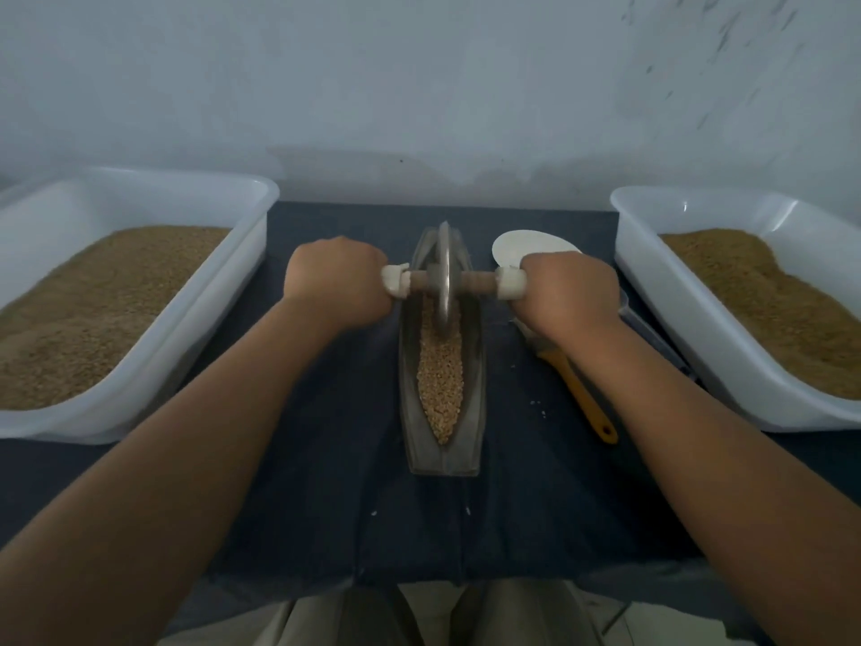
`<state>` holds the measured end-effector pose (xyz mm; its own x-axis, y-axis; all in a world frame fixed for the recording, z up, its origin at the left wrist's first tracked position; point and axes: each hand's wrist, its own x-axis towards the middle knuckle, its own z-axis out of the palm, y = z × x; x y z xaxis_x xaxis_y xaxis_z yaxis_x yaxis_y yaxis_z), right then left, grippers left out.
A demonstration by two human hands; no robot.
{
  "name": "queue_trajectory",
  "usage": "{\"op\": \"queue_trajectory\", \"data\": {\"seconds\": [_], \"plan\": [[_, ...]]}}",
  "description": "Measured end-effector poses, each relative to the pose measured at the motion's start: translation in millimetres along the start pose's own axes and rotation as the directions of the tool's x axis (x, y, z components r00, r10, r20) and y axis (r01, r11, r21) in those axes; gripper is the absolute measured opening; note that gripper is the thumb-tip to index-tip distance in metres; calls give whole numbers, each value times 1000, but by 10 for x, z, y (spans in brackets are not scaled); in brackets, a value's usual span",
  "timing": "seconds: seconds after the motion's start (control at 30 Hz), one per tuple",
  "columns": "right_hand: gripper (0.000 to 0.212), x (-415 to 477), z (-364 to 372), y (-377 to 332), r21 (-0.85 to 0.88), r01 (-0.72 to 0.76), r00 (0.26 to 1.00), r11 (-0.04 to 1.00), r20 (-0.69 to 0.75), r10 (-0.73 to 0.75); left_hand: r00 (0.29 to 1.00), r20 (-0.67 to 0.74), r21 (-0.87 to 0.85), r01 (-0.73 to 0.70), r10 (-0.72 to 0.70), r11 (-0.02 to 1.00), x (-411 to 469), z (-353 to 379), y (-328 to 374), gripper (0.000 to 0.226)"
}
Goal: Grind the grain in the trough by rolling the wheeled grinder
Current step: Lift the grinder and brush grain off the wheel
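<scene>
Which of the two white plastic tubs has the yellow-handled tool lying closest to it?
The right-hand white plastic tub: the yellow-handled tool lies just beside its inner wall. The left-hand white plastic tub sits across the grey metal trough from it.

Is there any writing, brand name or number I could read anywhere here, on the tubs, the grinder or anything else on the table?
None: no word, label, number or sign can be read in this view.
The left tub and right tub have plain white walls.
The wheeled grinder and the trough show bare metal, with no marking visible.
The yellow-handled tool and the white dish show no print either.
</scene>
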<state>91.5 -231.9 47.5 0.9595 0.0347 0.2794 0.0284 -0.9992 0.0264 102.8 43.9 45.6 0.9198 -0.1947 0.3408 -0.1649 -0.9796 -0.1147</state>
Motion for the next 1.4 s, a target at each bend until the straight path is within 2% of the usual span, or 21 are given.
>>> {"op": "queue_trajectory", "data": {"seconds": [0.1,0.2,0.33,0.47,0.53,0.6,0.67,0.7,0.73,0.77,0.83,0.87,0.9,0.93,1.03,1.07,1.13,1.2,1.3,1.33,1.4], "plan": [[27,-331,4,111,-14,99,994,995,36,-98,998,-28,69,-54,56,996,-330,-93,45,31],[22,-601,-111,232,72,167,974,983,144,-176,995,-45,104,-84,89,991,-596,-197,69,35],[27,-727,-406,195,177,292,935,940,156,-320,1000,9,27,-27,27,999,-726,-202,55,31],[25,-645,-548,34,14,370,922,929,118,-369,1000,-18,-49,20,-21,999,-802,-113,44,36],[38,-626,-608,49,100,385,913,917,100,-395,999,-10,-94,50,-51,994,-830,-58,24,34],[47,-678,-683,122,431,307,944,848,-24,-329,997,-11,-141,80,-82,987,-848,-7,7,34],[23,-775,-667,252,712,229,967,664,-247,-68,994,-23,-186,100,-106,977,-874,36,-2,35],[25,-828,-620,316,786,163,955,596,-277,104,992,-30,-216,112,-121,970,-882,50,-6,35],[32,-876,-558,374,817,60,948,574,-226,223,990,-35,-248,125,-138,961,-890,58,-9,36],[36,-931,-485,425,798,-76,955,598,-114,274,987,-40,-281,138,-156,950,-893,61,-13,36],[36,-1052,-272,488,543,-240,971,805,122,208,978,-46,-359,175,-205,917,-898,55,-15,38],[34,-1121,-155,511,338,-194,973,921,189,135,972,-44,-400,195,-231,895,-900,42,-17,39],[32,-1181,-65,507,159,-90,976,983,208,56,967,-36,-436,213,-253,875,-903,25,-23,40],[29,-1222,-11,487,83,8,982,996,186,-23,963,-24,-463,227,-268,857,-906,6,-31,40],[29,-1201,30,530,102,160,969,982,173,-176,958,10,-502,253,-287,827,-917,-35,-58,39],[27,-1168,9,557,140,145,962,980,212,-172,958,20,-503,258,-287,825,-920,-42,-67,39],[25,-1099,-59,614,350,-4,955,937,279,-100,960,37,-501,258,-277,826,-921,-45,-70,38],[30,-1043,-142,629,588,-131,966,799,257,-31,964,52,-504,249,-259,827,-916,-31,-56,38],[38,-981,-192,673,846,-150,975,511,211,-63,967,72,-531,244,-244,812,-909,18,-18,36],[34,-957,-197,691,856,-99,984,507,159,-77,966,82,-551,248,-244,797,-906,31,-9,34],[22,-882,-205,671,778,25,999,628,8,-49,963,102,-592,261,-251,762,-901,47,3,29]]}}
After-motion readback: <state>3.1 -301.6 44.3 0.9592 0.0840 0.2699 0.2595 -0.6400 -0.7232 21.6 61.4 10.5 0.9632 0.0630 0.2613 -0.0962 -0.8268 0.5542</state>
